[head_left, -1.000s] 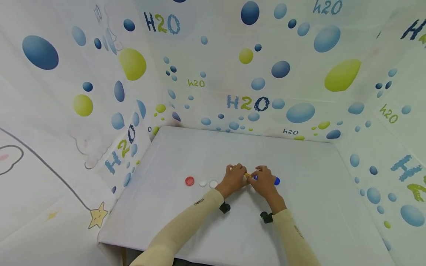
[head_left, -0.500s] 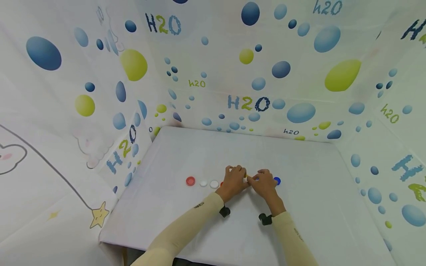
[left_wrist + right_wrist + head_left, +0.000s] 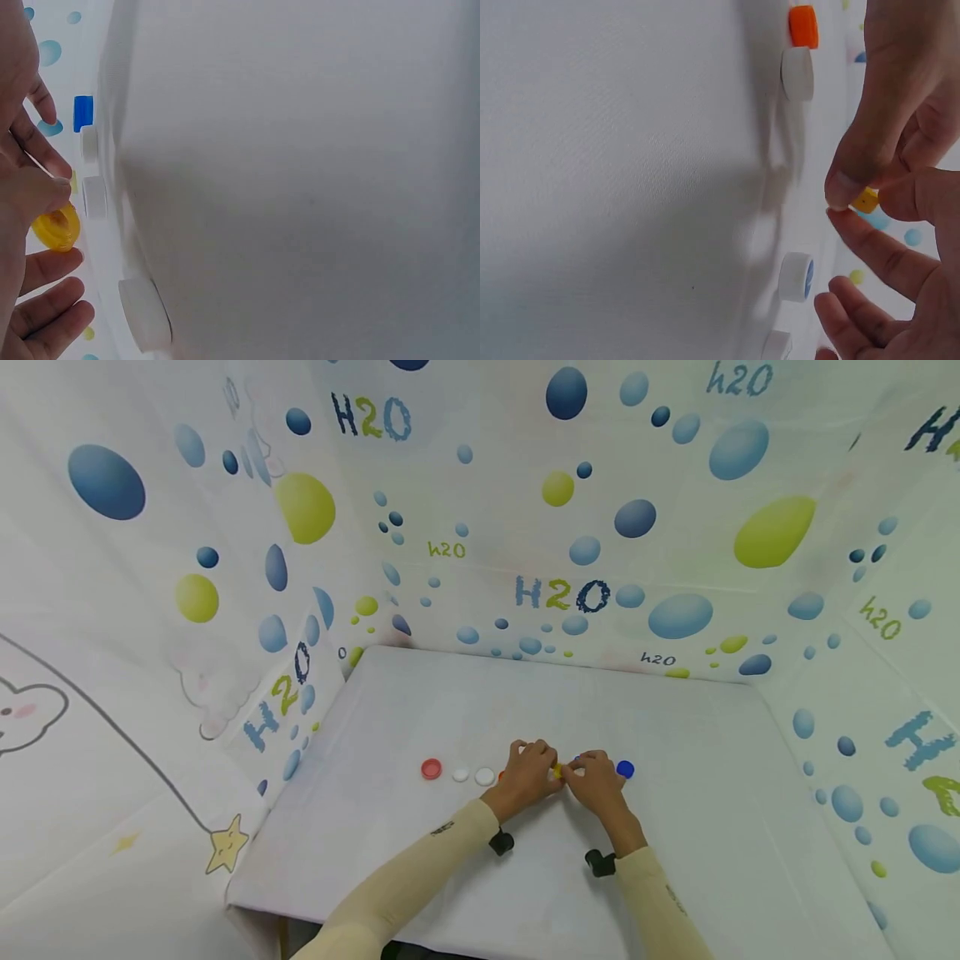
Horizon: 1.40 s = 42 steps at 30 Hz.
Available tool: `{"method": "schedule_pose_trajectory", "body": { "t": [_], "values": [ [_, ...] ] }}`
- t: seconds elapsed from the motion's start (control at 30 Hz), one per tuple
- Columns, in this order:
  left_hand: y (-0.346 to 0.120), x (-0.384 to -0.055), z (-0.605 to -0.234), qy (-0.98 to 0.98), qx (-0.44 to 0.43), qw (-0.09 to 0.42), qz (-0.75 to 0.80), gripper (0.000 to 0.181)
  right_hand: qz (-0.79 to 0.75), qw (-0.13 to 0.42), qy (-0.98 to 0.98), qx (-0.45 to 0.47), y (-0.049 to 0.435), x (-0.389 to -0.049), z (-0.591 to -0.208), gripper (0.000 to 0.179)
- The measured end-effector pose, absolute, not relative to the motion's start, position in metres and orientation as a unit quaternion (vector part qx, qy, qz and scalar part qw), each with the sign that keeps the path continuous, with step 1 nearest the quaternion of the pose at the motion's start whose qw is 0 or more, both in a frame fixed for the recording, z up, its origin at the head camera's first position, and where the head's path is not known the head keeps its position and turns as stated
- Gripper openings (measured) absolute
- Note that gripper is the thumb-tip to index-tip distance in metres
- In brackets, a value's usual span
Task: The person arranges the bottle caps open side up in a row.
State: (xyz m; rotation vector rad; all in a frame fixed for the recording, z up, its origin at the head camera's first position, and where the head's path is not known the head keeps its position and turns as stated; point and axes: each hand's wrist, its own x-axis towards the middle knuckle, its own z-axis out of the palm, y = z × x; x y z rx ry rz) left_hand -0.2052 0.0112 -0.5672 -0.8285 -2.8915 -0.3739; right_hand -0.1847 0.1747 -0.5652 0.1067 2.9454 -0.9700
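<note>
My left hand [image 3: 528, 777] and right hand [image 3: 596, 782] meet fingertip to fingertip around a small yellow bottle cap [image 3: 558, 771], held a little above the white table. In the left wrist view the yellow cap [image 3: 56, 227] shows a hollow side, pinched between the left thumb and forefinger. From the right wrist camera, the right hand's thumb and forefinger [image 3: 885, 251] grip its other edge, and the remaining fingers spread loosely. An orange cap [image 3: 804, 28] lies beside the left hand, partly hidden in the head view. A blue cap [image 3: 626, 769] lies just right of the right hand.
Left of the hands, a red cap [image 3: 431, 769] and two white caps, one small [image 3: 461, 774] and one larger [image 3: 484, 777], sit in a row. Another bluish cap [image 3: 578, 760] peeks out behind the right hand. Printed curtains surround the table [image 3: 420, 852] on several sides.
Both hands have come slightly down and toward the person, bringing the yellow cap along. The right hand dropped more, uncovering more of the blue caps. The head view shifted a little.
</note>
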Motion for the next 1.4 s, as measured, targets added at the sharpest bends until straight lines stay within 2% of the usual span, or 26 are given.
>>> {"method": "schedule_pose_trajectory", "body": {
  "t": [0.2, 0.73, 1.4],
  "values": [
    [0.004, -0.204, -0.564, -0.946, -0.3, 0.047, -0.115, 0.025, -0.331, 0.023, 0.943, -0.008, 0.178, -0.181, -0.568, 0.028],
    [-0.001, -0.204, -0.568, -0.945, -0.31, -0.009, -0.105, 0.028, -0.266, 0.039, 0.96, -0.081, 0.184, -0.178, -0.574, 0.024],
    [-0.005, -0.198, -0.566, -0.944, -0.319, -0.002, -0.085, 0.029, -0.28, 0.06, 0.954, -0.09, 0.181, -0.176, -0.582, 0.021]
  ]
}}
